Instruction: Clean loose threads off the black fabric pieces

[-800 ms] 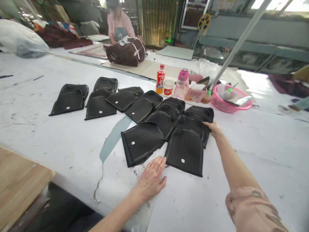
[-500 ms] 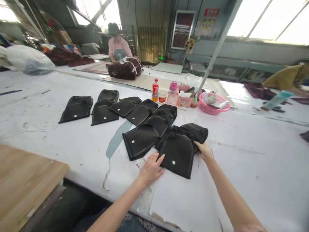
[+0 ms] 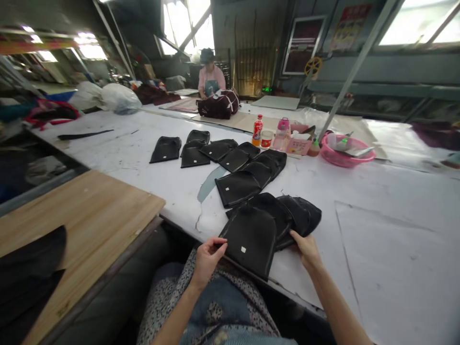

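A stack of overlapping black leather-look pieces (image 3: 247,235), rounded at one end, lies at the table's front edge. A small white sticker (image 3: 243,249) marks the front piece. My left hand (image 3: 207,261) pinches that piece's left edge between thumb and fingers. On the other side, my right hand (image 3: 308,250) is closed on the stack's right edge, thumb on top and fingers partly hidden underneath. Behind the stack, another group of black pieces (image 3: 239,187) lies fanned out, and several smaller groups, among them a black piece (image 3: 165,149), stretch away to the left.
A wooden board (image 3: 108,206) adjoins the table on the left, with dark material (image 3: 32,268) on it. Beyond the pieces stand a red drink bottle (image 3: 257,130), a pink-lidded bottle (image 3: 282,134) and a pink basket (image 3: 347,157). A person (image 3: 211,79) works across the white table (image 3: 395,239).
My view has swung left. The held stack has come towards me, to the table's front edge, apart from the group behind it. My left hand's fingers have drawn into a pinch.
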Motion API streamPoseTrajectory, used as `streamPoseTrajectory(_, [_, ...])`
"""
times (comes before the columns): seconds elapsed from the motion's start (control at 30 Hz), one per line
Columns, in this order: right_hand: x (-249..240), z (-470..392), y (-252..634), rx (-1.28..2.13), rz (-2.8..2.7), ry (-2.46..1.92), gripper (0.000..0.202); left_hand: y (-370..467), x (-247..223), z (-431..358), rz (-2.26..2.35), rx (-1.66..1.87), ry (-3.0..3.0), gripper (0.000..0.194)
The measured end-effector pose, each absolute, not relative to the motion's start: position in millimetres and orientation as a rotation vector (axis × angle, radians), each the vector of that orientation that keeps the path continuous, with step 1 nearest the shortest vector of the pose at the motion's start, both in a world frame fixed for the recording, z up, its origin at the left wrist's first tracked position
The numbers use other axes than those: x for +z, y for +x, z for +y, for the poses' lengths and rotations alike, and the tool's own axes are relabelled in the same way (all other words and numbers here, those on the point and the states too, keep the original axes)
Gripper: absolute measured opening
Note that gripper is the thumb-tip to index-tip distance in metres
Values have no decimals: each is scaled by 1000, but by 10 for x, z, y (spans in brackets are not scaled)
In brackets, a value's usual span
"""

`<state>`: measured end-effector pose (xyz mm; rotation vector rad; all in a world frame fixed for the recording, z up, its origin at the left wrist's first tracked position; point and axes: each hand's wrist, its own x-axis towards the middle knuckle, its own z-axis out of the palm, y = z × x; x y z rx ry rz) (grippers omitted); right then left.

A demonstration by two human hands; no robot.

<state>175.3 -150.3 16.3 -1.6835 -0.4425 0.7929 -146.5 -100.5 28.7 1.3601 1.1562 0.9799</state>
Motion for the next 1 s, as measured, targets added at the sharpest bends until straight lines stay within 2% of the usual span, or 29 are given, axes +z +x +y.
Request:
streamPoseTrajectory(0.07, [221, -1567, 1689, 861, -523, -1742, 46, -1662, 298, -1119, 1174, 1065, 1173, 28])
streamPoseTrajectory(0.2, [388, -1837, 1757, 849, -664, -1979, 30, -1865, 307, -1362, 1196, 1183, 1125, 31])
streamPoseTrajectory(0.3, [493, -2028, 1661, 479, -912, -2204, 28, -1932, 300, -1526, 1217, 1244, 1151, 37])
streamPoseTrajectory(0.37, [543, -2060, 1431, 380, -1066, -2126, 32, -1988, 300, -1609, 1224, 1250, 1179, 38])
streamPoseTrajectory(0.5, [601, -1853, 811, 514, -1274, -1729, 43, -2170, 359, -1704, 1221, 1228, 1282, 31])
streamPoseTrajectory(0.63, [643, -1521, 401, 637, -1411, -1549, 49, -2383, 471, -1744, 1259, 1177, 1388, 23])
streamPoseTrajectory(0.83, [699, -1376, 26, 1152, -1361, -1334, 27, -2639, 506, -1794, 1292, 1295, 1250, 23])
streamPoseTrajectory(1.0, [725, -1436, -219, 1390, -1202, -1325, 32, -2832, 420, -1875, 1411, 1368, 1207, 29])
